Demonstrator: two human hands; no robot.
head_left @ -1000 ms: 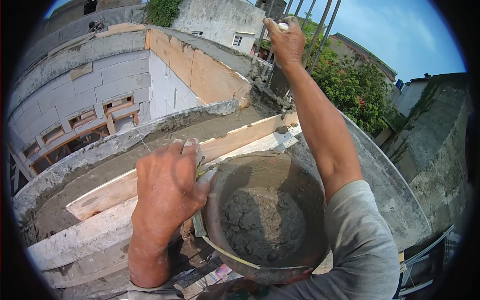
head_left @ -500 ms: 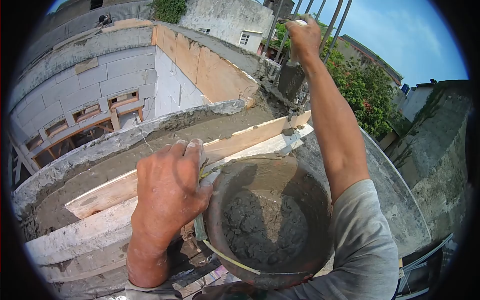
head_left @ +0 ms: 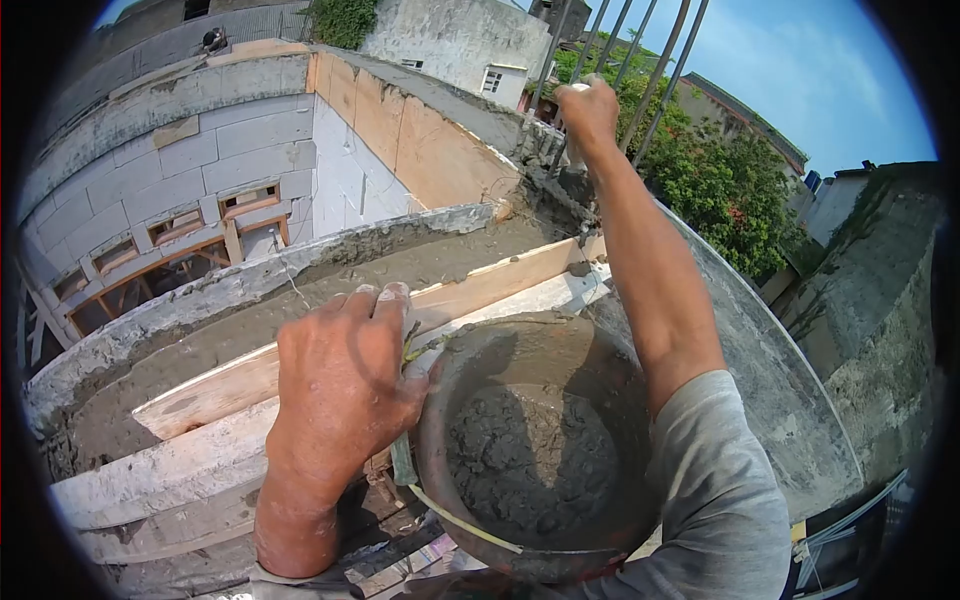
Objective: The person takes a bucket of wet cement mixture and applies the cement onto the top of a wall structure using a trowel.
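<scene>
My left hand (head_left: 345, 385) is closed, fingers curled over at the wooden board (head_left: 500, 280), thumb at the left rim of the round bucket. What it grips is hidden beneath the palm. Grey wet mortar (head_left: 530, 450) lies inside the bucket (head_left: 433, 450). A thin yellowish handle (head_left: 465, 522) runs along the bucket's near side. Beyond the bucket, my right hand (head_left: 590, 108) is raised and wrapped round the pale handle of a trowel (head_left: 573, 180), whose mortar-covered blade points down near the board's far end, beside the upright bars.
Upright steel bars (head_left: 655, 90) stand by my right hand. A mortar-filled channel (head_left: 240, 325) runs along the wall top, left of the board. A drop to a block-walled room (head_left: 240, 165) lies beyond. A rough grey slab (head_left: 740, 340) slopes off at right.
My right hand has come down with the trowel and moved slightly left since half a second ago; the blade is lower, near the wall's corner. My left hand keeps its place.
</scene>
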